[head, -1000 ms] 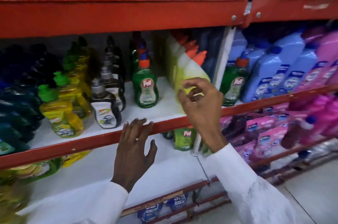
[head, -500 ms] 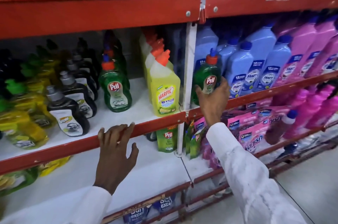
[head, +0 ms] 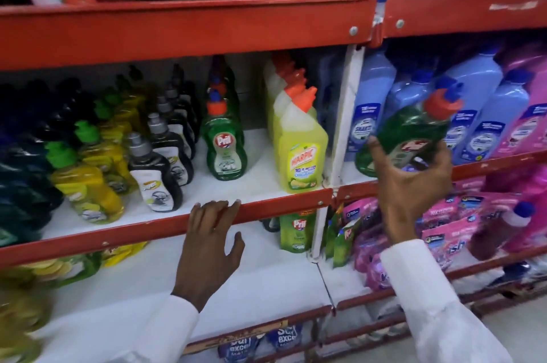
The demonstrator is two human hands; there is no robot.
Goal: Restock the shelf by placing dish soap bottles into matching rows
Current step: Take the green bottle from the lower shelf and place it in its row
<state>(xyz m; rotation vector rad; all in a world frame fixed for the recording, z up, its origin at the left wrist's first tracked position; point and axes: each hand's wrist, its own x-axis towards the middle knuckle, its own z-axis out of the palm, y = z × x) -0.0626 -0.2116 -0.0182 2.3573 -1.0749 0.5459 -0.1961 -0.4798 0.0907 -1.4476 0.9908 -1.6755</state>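
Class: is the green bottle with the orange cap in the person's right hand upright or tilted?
Tilted. The green plastic bottle leans right, its orange cap up-right of the right hand gripping its base.

- The tilted bottle (head: 411, 128) at 3 o'clock is dark green, with an orange cap and a blue tip.
- The Harpic bottle (head: 300, 152) at centre is yellow-green, with an orange cap.
- The shelf edge (head: 177, 223) is red.
- Both sleeves (head: 438, 303) are white.
- The bottles (head: 485, 113) at 2 o'clock are light blue.
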